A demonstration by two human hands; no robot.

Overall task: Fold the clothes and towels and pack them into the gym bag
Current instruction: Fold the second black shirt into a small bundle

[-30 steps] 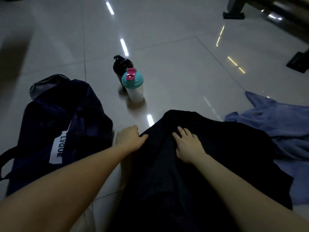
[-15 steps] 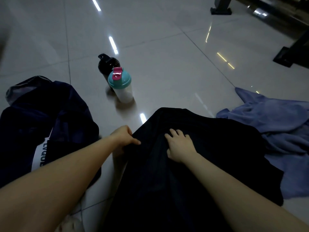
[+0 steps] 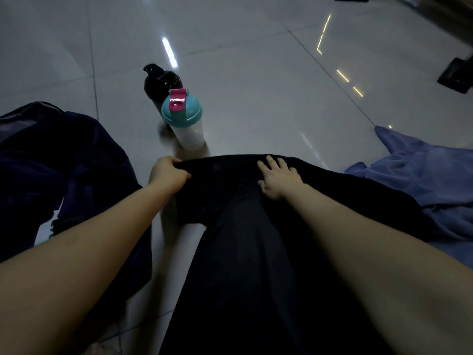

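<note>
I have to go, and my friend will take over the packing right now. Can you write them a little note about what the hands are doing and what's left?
Left hand: grips the far left edge of the black garment.
Right hand: lies flat on the garment, fingers spread.
Black garment: spread on the floor in front, not yet folded.
Blue towel: crumpled on the floor to the right, unfolded.
Gym bag: on the floor to the left; its inside cannot be seen.
Done: nothing visibly folded so far.
Left: fold the garment, fold the towel, then pack both into the bag.
</note>
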